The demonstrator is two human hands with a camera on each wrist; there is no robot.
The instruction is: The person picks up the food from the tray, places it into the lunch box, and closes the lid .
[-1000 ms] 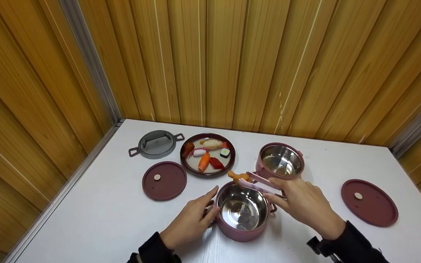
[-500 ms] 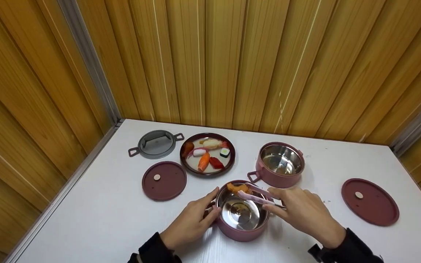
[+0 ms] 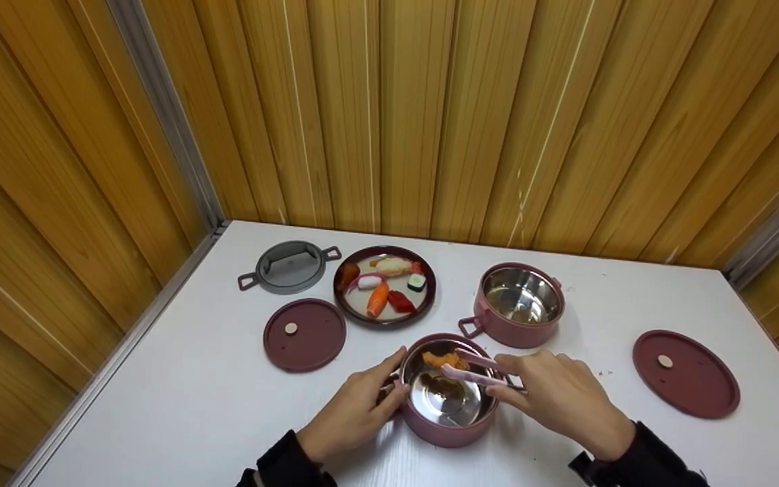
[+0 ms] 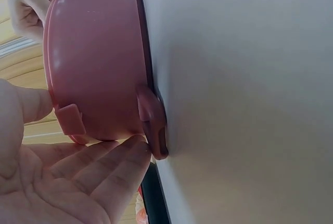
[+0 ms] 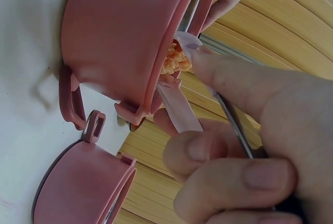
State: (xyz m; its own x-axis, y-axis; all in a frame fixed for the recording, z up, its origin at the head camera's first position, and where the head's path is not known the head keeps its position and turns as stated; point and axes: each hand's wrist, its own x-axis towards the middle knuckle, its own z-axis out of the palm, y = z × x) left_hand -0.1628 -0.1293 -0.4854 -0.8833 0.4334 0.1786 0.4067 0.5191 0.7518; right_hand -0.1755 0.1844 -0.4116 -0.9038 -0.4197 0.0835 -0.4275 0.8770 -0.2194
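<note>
Hanging inside the near pot (image 3: 447,436), at about twelve o'clock within its rim, an orange, rough-crusted food piece (image 3: 441,360) is being pinched between the tips of pink tongs (image 3: 474,377). It seems to be sitting above the pot's floor, though whether any part is touching the inner wall is hard to tell. At three o'clock, the right hand (image 3: 558,399) is clamping the tongs between thumb and curled fingers. At nine o'clock, the left hand (image 3: 356,409) is bracing the pot, its thumb pressing at the rim and its nearly straight fingers lying together against the outer wall.

The tips seem to be gripping mostly the piece's right end, so a slackening squeeze or twisting wrist could be dropping it askew. Tongs catching the rim could be shifting the pot, since those straight fingers are steadying rather than grasping it.

Just beyond, at one o'clock, a second pot (image 3: 521,334) is standing, its handle pointing toward seven; a wide tong swing could be knocking it. At eleven, a dark-rimmed plate (image 3: 384,323) is bearing other food pieces (image 3: 377,301). A maroon lid (image 3: 308,348) is lying at ten, a grey two-handled lid (image 3: 289,272) farther out, and another maroon lid (image 3: 690,382) at three, all on a white table (image 3: 180,419).
</note>
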